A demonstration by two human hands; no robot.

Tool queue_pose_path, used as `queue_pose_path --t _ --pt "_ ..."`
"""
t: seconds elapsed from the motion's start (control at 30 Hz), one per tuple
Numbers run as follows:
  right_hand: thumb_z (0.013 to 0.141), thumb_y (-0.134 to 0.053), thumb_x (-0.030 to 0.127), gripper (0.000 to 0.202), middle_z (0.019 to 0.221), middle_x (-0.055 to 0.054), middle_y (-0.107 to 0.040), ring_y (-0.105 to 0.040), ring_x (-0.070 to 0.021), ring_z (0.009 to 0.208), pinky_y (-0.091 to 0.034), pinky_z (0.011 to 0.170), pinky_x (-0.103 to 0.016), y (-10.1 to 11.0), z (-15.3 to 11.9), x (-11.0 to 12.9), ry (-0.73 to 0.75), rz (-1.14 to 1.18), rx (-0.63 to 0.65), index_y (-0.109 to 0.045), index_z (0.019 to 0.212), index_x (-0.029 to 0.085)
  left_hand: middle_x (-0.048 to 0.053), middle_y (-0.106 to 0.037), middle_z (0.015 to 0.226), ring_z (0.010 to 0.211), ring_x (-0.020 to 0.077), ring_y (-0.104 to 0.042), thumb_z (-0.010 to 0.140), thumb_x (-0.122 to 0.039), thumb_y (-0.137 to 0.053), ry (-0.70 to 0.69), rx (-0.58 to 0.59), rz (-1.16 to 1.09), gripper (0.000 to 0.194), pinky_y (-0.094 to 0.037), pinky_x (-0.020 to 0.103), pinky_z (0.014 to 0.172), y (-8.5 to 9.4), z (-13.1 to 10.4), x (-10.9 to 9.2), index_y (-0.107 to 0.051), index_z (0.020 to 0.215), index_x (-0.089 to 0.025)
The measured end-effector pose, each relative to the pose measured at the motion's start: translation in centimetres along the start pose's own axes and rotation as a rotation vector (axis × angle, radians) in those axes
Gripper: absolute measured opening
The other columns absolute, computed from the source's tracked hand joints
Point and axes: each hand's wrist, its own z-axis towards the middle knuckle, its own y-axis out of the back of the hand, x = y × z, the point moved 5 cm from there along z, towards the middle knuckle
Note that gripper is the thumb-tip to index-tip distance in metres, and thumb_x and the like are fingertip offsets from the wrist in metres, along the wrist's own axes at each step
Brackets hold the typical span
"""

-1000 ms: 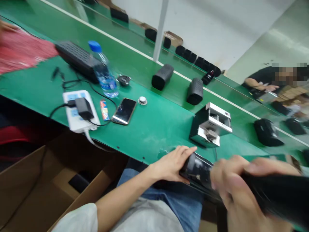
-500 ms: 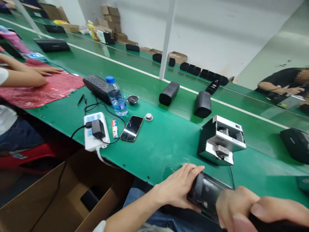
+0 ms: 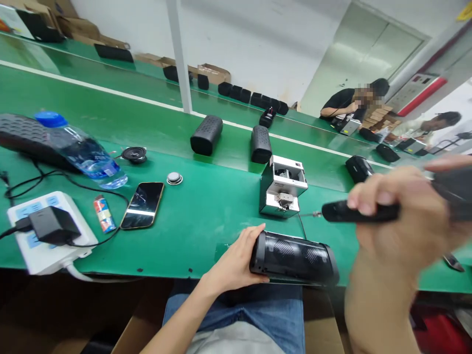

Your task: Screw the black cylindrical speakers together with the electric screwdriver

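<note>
At the far left of the green surface (image 3: pixel 210 201), a white power strip (image 3: pixel 40 258) lies below a water bottle (image 3: pixel 88 155), with a lighter (image 3: pixel 104 214) and a phone (image 3: pixel 143 205) to their right. Next comes the left grip (image 3: pixel 238 263), closed around the left end of a black speaker (image 3: pixel 295 258), thumb side along its top edge and fingers underneath. The speaker extends rightward from this grip at the near edge of the surface, its perforated face and right end uncovered. Beyond it stands a silver-and-black machine (image 3: pixel 283 189). Farthest right, the blurred right grip (image 3: pixel 401 211) is wrapped around a black tool (image 3: pixel 361 211), raised apart from the speaker; the tool's metal tip points left.
</note>
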Motion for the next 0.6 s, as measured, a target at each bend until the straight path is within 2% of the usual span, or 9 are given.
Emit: queue_pose_path --t 0.07,0.17,0.23,0.47,0.6 --pt "0.08 -0.078 0.012 0.023 0.058 0.01 -0.058 -0.052 -0.0167 0.042 -0.049 0.04 -0.029 -0.6 1.3 -2.7 0.055 -0.034 -0.011 -0.068 0.095 0.025 0.019 -0.042 0.179 0.167 0.0467 -0.048 0.071 -0.014 -0.113 0.001 -0.001 0.0 0.159 -0.049 0.071 0.136 0.0 0.0 0.1 -0.005 0.183 -0.045" --pt "0.083 -0.081 0.019 0.022 0.057 0.011 -0.056 -0.053 -0.0158 0.041 -0.049 0.043 -0.029 -1.2 2.0 -6.7 0.007 -0.105 0.005 -0.063 0.093 0.026 0.018 -0.041 0.181 0.169 0.0465 -0.047 0.071 -0.014 -0.114 0.015 -0.009 0.009 0.159 -0.048 0.071 0.137 0.0 -0.1 0.3 -0.006 0.183 -0.046" --pt "0.083 -0.082 0.022 0.023 0.059 0.011 -0.055 -0.054 -0.0152 0.041 -0.049 0.043 -0.029 -1.3 1.8 -8.1 -0.027 -0.137 0.011 -0.063 0.095 0.025 0.017 -0.04 0.182 0.17 0.0459 -0.046 0.07 -0.015 -0.114 0.026 -0.012 0.012 0.159 -0.047 0.071 0.138 -0.1 -0.2 0.4 -0.007 0.183 -0.046" --pt "0.081 -0.076 0.023 0.023 0.059 0.013 -0.056 -0.052 -0.0144 0.039 -0.048 0.041 -0.028 -1.2 1.5 -9.1 -0.089 -0.164 0.022 -0.062 0.098 0.025 0.018 -0.042 0.181 0.168 0.0449 -0.048 0.074 -0.017 -0.112 0.041 -0.005 0.012 0.153 -0.047 0.071 0.139 0.0 -0.2 0.4 -0.009 0.184 -0.044" --pt "0.079 -0.078 0.021 0.023 0.056 0.012 -0.055 -0.048 -0.0137 0.039 -0.043 0.04 -0.027 -1.2 1.1 -7.8 -0.145 -0.117 0.039 -0.064 0.096 0.025 0.019 -0.04 0.182 0.17 0.0457 -0.046 0.077 -0.018 -0.111 0.028 0.002 0.016 0.151 -0.045 0.071 0.14 0.1 -0.1 0.2 -0.008 0.185 -0.042"
